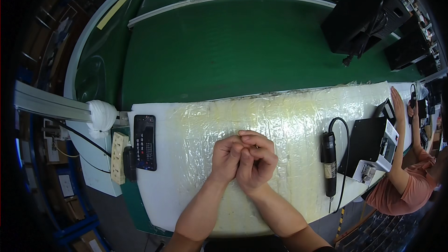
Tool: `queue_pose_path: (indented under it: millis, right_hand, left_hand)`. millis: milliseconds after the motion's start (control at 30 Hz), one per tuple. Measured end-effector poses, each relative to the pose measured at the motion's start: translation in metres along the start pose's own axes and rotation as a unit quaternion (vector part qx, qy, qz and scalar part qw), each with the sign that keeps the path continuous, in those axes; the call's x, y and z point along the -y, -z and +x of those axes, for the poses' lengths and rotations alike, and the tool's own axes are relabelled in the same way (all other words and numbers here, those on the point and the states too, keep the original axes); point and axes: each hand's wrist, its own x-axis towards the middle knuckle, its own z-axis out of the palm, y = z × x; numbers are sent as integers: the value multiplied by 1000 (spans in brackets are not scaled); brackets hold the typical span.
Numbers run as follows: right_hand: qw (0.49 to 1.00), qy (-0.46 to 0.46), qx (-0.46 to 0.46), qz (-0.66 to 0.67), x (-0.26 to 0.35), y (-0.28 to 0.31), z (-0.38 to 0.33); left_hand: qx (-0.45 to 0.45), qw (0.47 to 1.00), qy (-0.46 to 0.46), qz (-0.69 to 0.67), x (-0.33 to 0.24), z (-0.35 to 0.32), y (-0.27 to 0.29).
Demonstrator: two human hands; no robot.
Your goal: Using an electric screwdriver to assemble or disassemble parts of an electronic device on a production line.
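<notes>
— What are the hands doing over the mat?

— They meet in the middle of it. The left hand and the right hand press together, fingers curled inward and knuckles touching, fingertips bunched at one spot between them. They may be pinching something tiny there, but nothing shows, so I cannot tell whether they hold anything or simply clasp each other.

— And the surface under them?

— A white padded mat wrapped in clear film, wrinkled and glossy, yellowed in streaks. The soft, wiped-down cover looks meant to keep parts from getting scratched, I would judge. Both forearms come up from the near edge and rest low over it.

— What lies within reach?

— On the left end, a dark smartphone lies flat with its screen up, just beside a cream power strip off the mat's edge. To the right, a black electric screwdriver lies along the mat, its cable looping up behind it, set apart from the hands. Past it sits a black box with a white panel.

— Anyone else?

— A co-worker in a salmon shirt at the far right, one arm raised to that bench's gear. Beyond the mat runs a smooth green conveyor belt carrying black cases.
</notes>
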Motion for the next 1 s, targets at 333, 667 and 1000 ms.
queue_pose_path:
  millis: [333, 667, 1000]
  right_hand:
    - [999, -20, -2, 28, -2, -1, -3]
    - [999, -22, 0, 24, -2, 0, -3]
    - [1000, -29, 1, 7, -2, 1, -1]
  left_hand:
    - [-4, 1000, -10, -7, 0, 1, -2]
    - [-4, 1000, -11, -1, 0, 1, -2]
    - [7, 1000, -4, -16, -1, 1, -1]
